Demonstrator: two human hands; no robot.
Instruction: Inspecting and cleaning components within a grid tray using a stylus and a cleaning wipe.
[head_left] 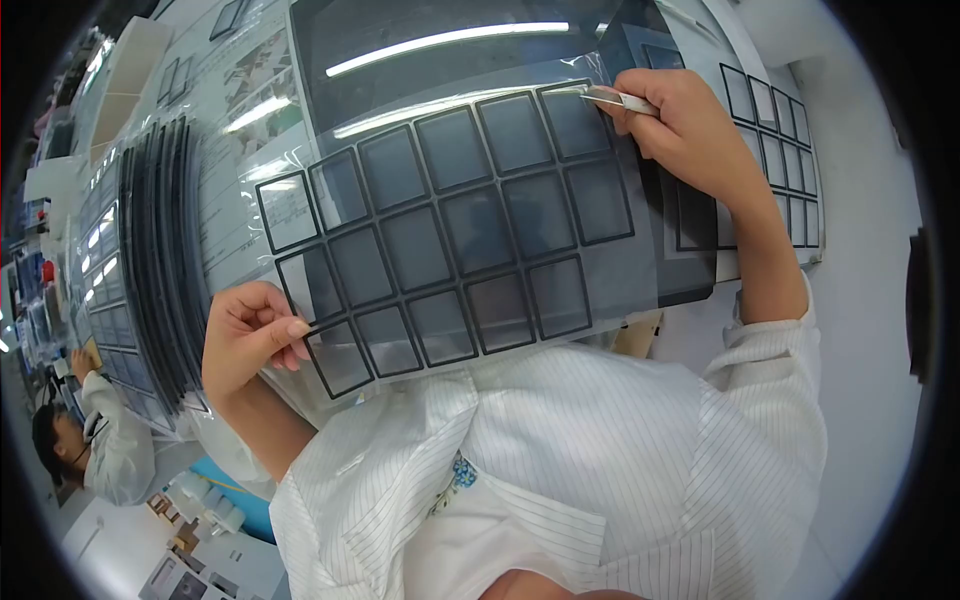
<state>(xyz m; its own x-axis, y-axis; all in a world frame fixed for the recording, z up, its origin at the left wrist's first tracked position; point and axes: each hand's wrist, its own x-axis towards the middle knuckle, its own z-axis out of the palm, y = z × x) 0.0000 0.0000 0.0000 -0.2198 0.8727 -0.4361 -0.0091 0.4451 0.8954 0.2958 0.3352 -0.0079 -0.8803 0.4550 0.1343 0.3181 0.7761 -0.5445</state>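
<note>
A clear plastic sheet carrying rows of black rectangular frames spans the middle of the view, tilted up to the right. My left hand pinches its near left edge, thumb on top beside a corner frame. In my right hand is a slim, pointed metal tool that looks like tweezers, gripped between thumb and fingers. The tip touches or hovers just over the far right corner frame; which of these, I cannot tell. Under the sheet lies a dark glossy panel reflecting the ceiling lights.
A thick stack of similar framed sheets stands on the left. Another sheet of black frames lies at the right edge of the table. Printed papers lie under clear film at the far left. Another person works at the lower left.
</note>
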